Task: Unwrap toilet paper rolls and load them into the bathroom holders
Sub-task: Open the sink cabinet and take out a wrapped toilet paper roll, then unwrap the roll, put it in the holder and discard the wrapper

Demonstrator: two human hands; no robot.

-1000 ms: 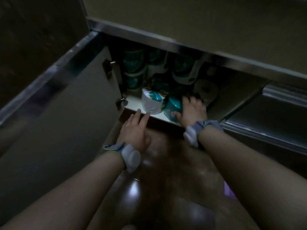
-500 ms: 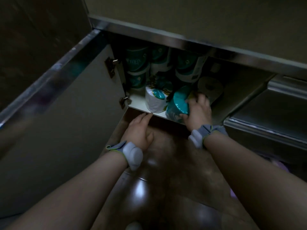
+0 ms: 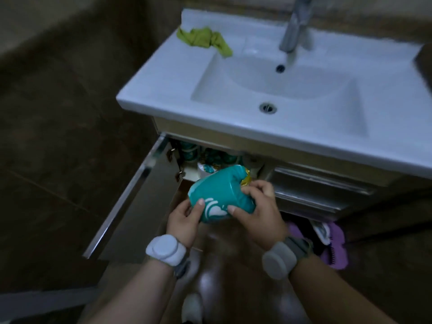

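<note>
A toilet paper roll in teal wrapper (image 3: 219, 190) with a white heart print is held in front of the open cabinet, below the sink. My left hand (image 3: 183, 219) grips its near left end, thumb on the wrapper. My right hand (image 3: 257, 206) grips the right end, with fingers at the twisted gold-tinted wrapper tip. More wrapped rolls (image 3: 205, 168) stand on the cabinet shelf behind.
The cabinet door (image 3: 138, 206) hangs open to the left. A white sink (image 3: 163, 90) with a faucet (image 3: 292, 26) sits above, and a green cloth (image 3: 203, 39) lies on its back rim. Closed drawers (image 3: 315, 190) are at right. Purple slippers (image 3: 327, 242) lie on the dark floor.
My right hand pulled the teal roll out of the cabinet, and my left hand came up to grip it. The view rose, now showing the sink top.
</note>
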